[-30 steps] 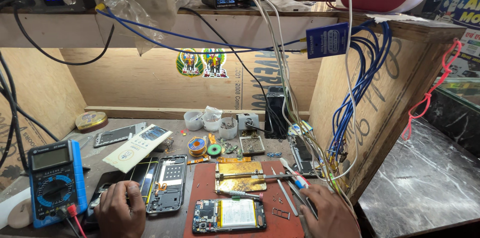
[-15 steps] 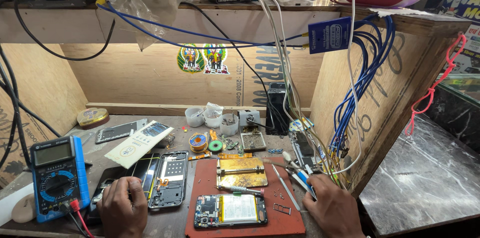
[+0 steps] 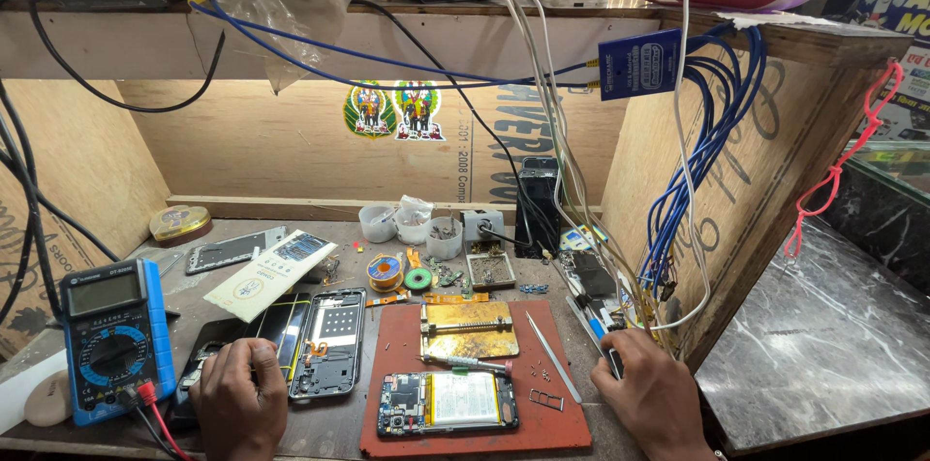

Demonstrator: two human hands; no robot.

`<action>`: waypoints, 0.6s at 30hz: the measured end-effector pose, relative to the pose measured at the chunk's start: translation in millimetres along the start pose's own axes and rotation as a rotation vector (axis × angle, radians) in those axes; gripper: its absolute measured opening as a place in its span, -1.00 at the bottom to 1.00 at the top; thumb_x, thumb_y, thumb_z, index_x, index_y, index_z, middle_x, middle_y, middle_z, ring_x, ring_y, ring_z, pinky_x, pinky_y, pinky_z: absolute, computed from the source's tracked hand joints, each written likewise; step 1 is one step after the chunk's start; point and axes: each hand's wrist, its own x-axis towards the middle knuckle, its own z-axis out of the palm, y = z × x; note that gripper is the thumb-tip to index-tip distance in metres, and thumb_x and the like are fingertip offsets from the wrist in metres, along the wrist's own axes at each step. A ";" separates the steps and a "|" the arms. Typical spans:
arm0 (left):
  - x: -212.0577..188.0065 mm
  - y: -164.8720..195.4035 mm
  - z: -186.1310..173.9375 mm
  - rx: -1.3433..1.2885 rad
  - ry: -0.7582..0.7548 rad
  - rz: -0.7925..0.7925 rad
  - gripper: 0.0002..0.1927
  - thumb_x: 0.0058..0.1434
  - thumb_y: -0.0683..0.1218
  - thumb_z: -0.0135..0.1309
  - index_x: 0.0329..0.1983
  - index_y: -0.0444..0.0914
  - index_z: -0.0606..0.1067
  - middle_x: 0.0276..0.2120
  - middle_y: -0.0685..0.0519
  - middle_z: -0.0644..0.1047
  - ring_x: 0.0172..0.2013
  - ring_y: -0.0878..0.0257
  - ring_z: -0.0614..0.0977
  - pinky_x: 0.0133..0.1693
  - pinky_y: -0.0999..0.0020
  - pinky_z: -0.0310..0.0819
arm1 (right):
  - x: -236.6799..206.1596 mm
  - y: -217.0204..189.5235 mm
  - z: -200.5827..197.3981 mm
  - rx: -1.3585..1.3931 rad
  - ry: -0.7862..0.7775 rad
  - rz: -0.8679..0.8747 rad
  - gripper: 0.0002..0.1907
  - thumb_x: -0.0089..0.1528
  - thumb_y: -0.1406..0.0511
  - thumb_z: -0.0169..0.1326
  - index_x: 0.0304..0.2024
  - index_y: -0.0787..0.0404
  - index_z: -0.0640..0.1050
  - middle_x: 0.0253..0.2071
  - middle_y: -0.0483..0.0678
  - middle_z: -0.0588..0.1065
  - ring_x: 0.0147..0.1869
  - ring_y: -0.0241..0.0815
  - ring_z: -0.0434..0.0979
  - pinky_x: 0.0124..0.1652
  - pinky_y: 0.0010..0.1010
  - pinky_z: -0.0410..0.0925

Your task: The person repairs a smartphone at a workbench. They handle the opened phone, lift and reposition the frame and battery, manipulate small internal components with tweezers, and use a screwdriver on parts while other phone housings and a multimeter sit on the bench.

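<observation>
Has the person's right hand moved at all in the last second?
Yes. The right hand has slid rightward, off the red mat edge, toward the tools beside the blue cables.

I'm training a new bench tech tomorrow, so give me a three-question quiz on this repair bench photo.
1. True or false: the multimeter lies to the left of the left hand.
2. What sits on the red mat nearest the person? A) an opened phone B) a solder spool C) a round tin
3. Fill in: the right hand rests on the bench beside the mat's ____ edge.

Key
1. True.
2. A: the opened phone, battery showing. The solder spool and tin lie off the mat.
3. Right, near the metal spudger.
</observation>
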 end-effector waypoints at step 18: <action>0.9 -2.8 2.4 -0.003 -0.034 -0.009 -0.65 0.46 0.08 -0.16 -0.28 -0.14 0.56 -0.30 0.06 0.61 -0.09 0.05 0.62 0.04 0.02 0.37 | -13.8 10.4 12.4 -0.051 -0.011 -0.197 -0.60 0.08 0.27 0.24 -0.02 0.17 0.61 0.09 -0.03 0.54 0.14 -0.02 0.55 0.11 -0.21 0.39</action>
